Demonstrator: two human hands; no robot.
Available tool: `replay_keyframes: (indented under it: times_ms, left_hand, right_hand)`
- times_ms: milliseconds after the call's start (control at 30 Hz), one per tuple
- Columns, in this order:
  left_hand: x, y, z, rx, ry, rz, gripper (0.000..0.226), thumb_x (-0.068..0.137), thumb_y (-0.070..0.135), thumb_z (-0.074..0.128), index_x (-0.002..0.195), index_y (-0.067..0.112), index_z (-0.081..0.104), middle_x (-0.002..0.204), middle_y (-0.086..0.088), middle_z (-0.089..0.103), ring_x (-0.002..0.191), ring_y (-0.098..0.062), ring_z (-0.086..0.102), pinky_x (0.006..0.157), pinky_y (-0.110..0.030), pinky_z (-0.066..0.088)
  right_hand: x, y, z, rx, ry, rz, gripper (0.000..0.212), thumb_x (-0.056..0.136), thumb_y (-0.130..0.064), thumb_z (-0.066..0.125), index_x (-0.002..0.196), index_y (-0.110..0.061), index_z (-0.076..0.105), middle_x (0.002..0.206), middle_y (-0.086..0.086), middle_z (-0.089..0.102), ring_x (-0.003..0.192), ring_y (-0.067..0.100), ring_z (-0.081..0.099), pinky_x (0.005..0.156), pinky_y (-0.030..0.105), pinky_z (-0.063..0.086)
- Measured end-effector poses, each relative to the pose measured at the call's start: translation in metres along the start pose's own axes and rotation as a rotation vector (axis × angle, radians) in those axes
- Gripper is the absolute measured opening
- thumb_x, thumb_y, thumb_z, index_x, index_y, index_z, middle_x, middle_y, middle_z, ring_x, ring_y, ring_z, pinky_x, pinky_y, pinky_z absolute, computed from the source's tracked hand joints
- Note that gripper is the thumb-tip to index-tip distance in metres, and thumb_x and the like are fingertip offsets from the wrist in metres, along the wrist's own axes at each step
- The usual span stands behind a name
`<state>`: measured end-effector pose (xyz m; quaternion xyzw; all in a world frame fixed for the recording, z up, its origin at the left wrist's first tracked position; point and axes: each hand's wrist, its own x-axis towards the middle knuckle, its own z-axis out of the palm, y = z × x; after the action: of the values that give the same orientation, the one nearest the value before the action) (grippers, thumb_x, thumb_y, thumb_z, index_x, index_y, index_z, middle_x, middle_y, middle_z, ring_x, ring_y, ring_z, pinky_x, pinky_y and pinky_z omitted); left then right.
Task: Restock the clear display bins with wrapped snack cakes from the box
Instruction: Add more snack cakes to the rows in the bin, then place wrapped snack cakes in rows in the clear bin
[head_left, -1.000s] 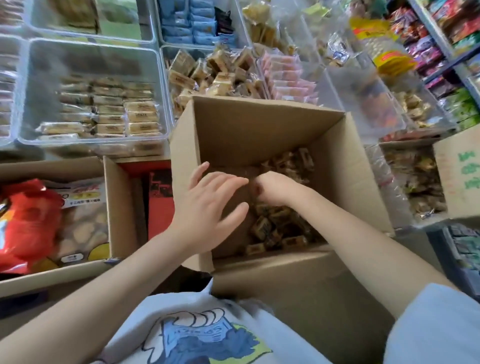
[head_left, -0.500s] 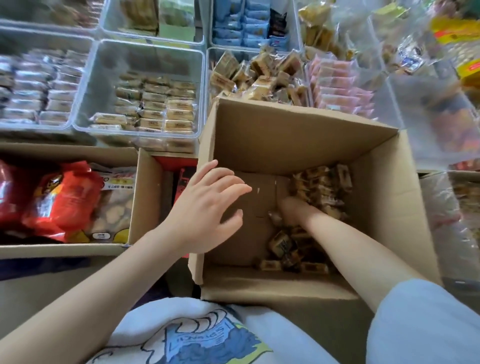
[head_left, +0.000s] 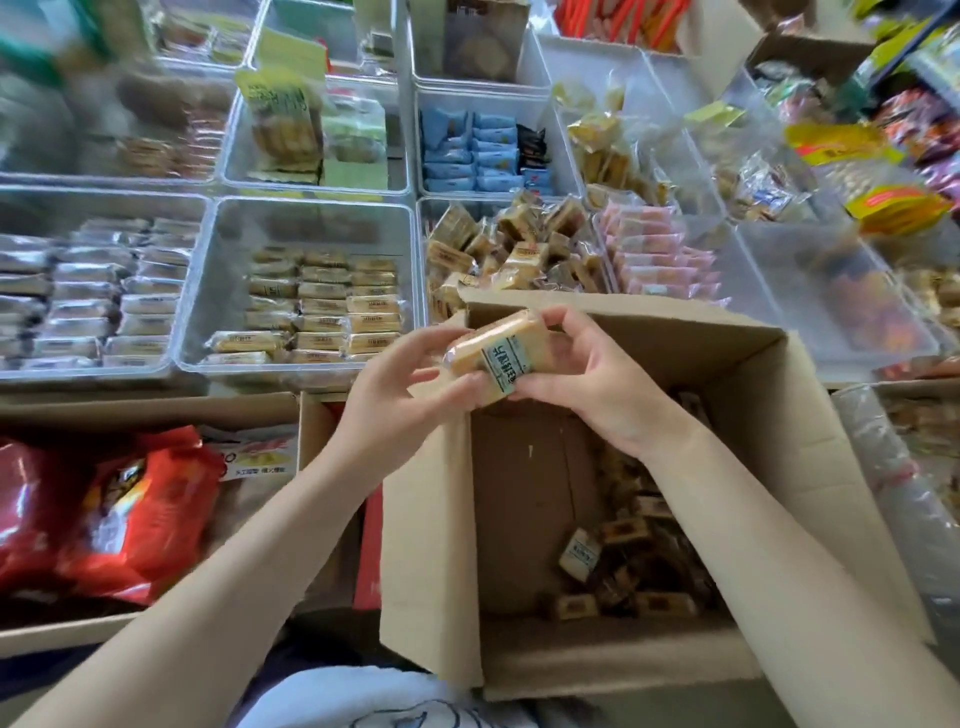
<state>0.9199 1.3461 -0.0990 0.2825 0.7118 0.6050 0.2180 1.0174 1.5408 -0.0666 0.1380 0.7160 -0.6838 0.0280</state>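
- Left hand (head_left: 395, 400) and right hand (head_left: 587, 379) together hold one wrapped snack cake (head_left: 493, 353) above the far-left corner of the cardboard box (head_left: 431, 545); fingers of both hands curl round the packet's ends, each grip closed on it.
- Box stands open; loose wrapped cakes (head_left: 623, 571) lie along its right side and near edge, bare cardboard floor on the left.
- Clear bin (head_left: 415, 270) just beyond the box's far edge: piled with the same tan cakes (head_left: 519, 244), heaped without order.
- Clear bin (head_left: 208, 291) to its left: pale bar-shaped cakes (head_left: 322, 306) in neat rows, filling the near half.
- Far-left bin (head_left: 205, 208): silver-wrapped bars (head_left: 93, 291) in rows.
- Bin right of the heap: pink packets (head_left: 660, 254) stacked on edge.
- Back-row bin: blue packets (head_left: 472, 150) in rows.
- Carton (head_left: 306, 441) left of the box: red snack bags (head_left: 119, 509).
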Motion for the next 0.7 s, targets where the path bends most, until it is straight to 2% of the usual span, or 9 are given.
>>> replay_keyframes:
  times_ms: [67,100,167,267,367,500,600,667,700]
  left_hand:
    - [0.009,-0.001,-0.03,-0.142,-0.025,-0.034,0.035,0.079,0.026,0.08,0.113,0.028,0.069,0.1,0.015,0.075,0.088,-0.003,0.071,0.074,-0.021,0.057]
    - [0.013,-0.004,-0.047,-0.16,-0.042,-0.027,0.037,0.077,0.026,0.083,0.112,0.028,0.07,0.101,0.01,0.076,0.087,-0.007,0.072,0.074,-0.023,0.058]
    - [0.024,-0.019,-0.084,-0.009,-0.078,0.04,0.041,0.076,0.027,0.087,0.113,0.03,0.071,0.103,0.006,0.075,0.094,-0.011,0.071,0.081,-0.026,0.058]
    - [0.036,-0.047,-0.133,0.266,-0.068,0.172,0.042,0.074,0.028,0.087,0.113,0.028,0.071,0.101,0.016,0.07,0.092,-0.003,0.065,0.083,-0.021,0.052]
    - [0.044,-0.072,-0.179,0.3,-0.027,0.2,0.04,0.075,0.027,0.083,0.113,0.023,0.074,0.097,0.02,0.066,0.091,-0.005,0.062,0.081,-0.02,0.05]
    - [0.05,-0.113,-0.228,0.223,0.047,0.023,0.042,0.077,0.025,0.086,0.117,0.024,0.073,0.09,0.025,0.063,0.091,0.0,0.061,0.091,-0.031,0.052]
    - [0.056,-0.155,-0.263,0.508,0.124,-0.029,0.085,0.073,0.064,0.068,0.142,0.017,0.054,0.135,-0.001,0.06,0.128,-0.015,0.051,0.112,-0.034,0.038]
    - [0.053,-0.184,-0.277,0.831,-0.037,-0.151,0.107,0.08,0.077,0.054,0.159,0.012,0.024,0.164,-0.011,0.027,0.152,-0.024,0.021,0.124,-0.041,0.017]
    - [0.049,-0.196,-0.28,0.968,-0.114,-0.176,0.109,0.083,0.08,0.044,0.161,0.012,0.009,0.169,-0.01,0.01,0.156,-0.023,0.007,0.126,-0.043,0.008]
  right_hand:
    - [0.01,-0.02,0.022,-0.157,0.029,-0.041,0.045,0.086,-0.005,0.074,0.124,-0.011,0.05,0.114,0.007,0.068,0.109,0.019,0.067,0.092,0.033,0.056]
    - [0.017,-0.029,0.033,-0.245,0.037,-0.065,0.044,0.087,-0.008,0.074,0.123,-0.011,0.049,0.112,0.006,0.067,0.105,0.016,0.067,0.09,0.029,0.056]
    - [0.037,-0.041,0.056,-0.436,0.047,-0.119,0.044,0.087,-0.015,0.075,0.123,-0.017,0.049,0.11,0.001,0.066,0.102,0.013,0.065,0.088,0.024,0.054]
    - [0.081,-0.046,0.097,-0.752,-0.001,-0.188,0.036,0.088,-0.019,0.073,0.118,-0.023,0.054,0.107,-0.011,0.064,0.101,0.005,0.061,0.083,0.012,0.047]
    - [0.13,-0.037,0.139,-0.927,-0.105,-0.222,0.026,0.088,-0.016,0.071,0.108,-0.024,0.057,0.102,-0.009,0.063,0.095,0.011,0.06,0.084,0.026,0.05]
    - [0.193,-0.021,0.179,-1.0,-0.128,-0.206,0.018,0.085,-0.016,0.069,0.098,-0.024,0.059,0.095,-0.004,0.064,0.091,0.018,0.059,0.083,0.043,0.05]
    - [0.247,-0.002,0.203,-1.056,-0.082,-0.179,0.019,0.086,-0.016,0.069,0.1,-0.023,0.059,0.093,-0.007,0.058,0.089,0.016,0.054,0.082,0.043,0.051]
    - [0.277,0.013,0.213,-1.112,-0.004,-0.153,0.024,0.088,-0.015,0.068,0.11,-0.021,0.059,0.101,-0.004,0.06,0.095,0.016,0.052,0.085,0.041,0.052]
    - [0.29,0.021,0.216,-1.147,0.025,-0.136,0.029,0.089,-0.014,0.067,0.116,-0.02,0.059,0.108,0.0,0.062,0.101,0.019,0.053,0.087,0.042,0.052]
